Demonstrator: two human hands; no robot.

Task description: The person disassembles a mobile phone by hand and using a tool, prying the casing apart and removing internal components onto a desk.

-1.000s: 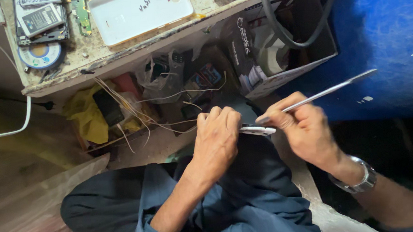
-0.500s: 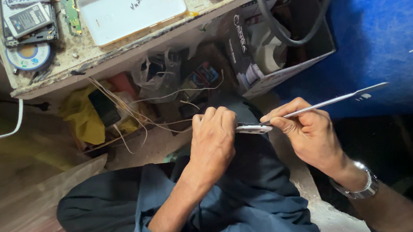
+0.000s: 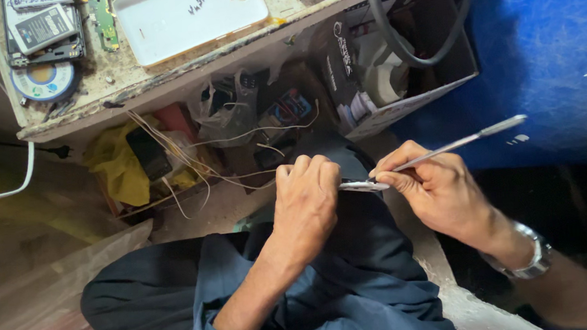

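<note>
Silvery metal flashes over the lap: left hand (image 3: 306,201) curled shut around a small flat part (image 3: 363,186), right hand (image 3: 437,187) pinching a thin tool (image 3: 458,142) like a pen. Light, stiff, probably slippery; best gripped by its edges. Tool's long axis runs up-right, tip down-left onto the part.

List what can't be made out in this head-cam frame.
- Small flat metal part, head view: mostly covered by the left hand; its kind can't be told.
- Thin metal tool: its tip is hidden behind the right hand fingers.
- Open cardboard box: its top is cut off by the frame edge, its contents sit in shadow.
- Clutter under the bench: dark and tangled in wires.
</note>
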